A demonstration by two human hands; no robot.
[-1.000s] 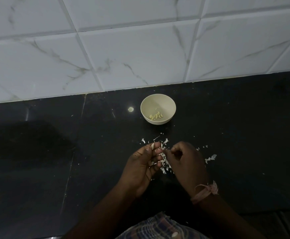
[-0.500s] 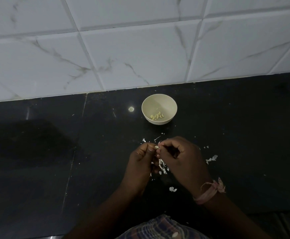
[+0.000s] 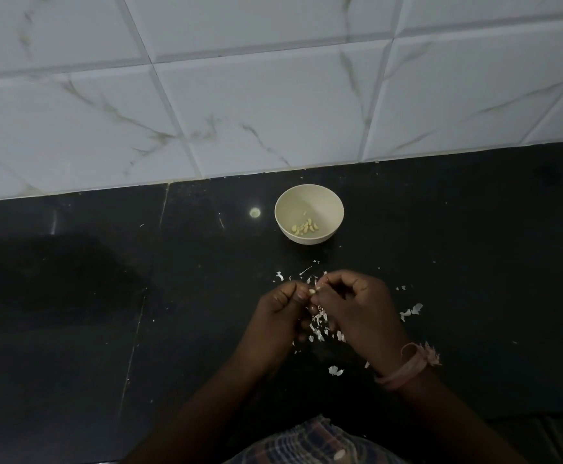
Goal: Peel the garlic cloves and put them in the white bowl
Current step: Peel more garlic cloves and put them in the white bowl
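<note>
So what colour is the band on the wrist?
Pink. The wristband sits on the right wrist, seen best in the head view.

Black polished counter (image 3: 72,329), against a tiled wall: one white bowl (image 3: 309,214) of peeled cloves (image 3: 305,227); scattered white garlic skins (image 3: 411,311).

hands: left hand (image 3: 278,308) and right hand (image 3: 357,309) now pinched together on garlic clove (image 3: 312,291)
peel: new peel scrap (image 3: 335,370) on counter (image 3: 72,329)

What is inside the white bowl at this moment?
Inside the white bowl lies a small heap of peeled garlic cloves, near its front wall, plus one tiny pale bit higher up. The rest of the inside is bare. The near rim may hide a little of the bottom.
</note>
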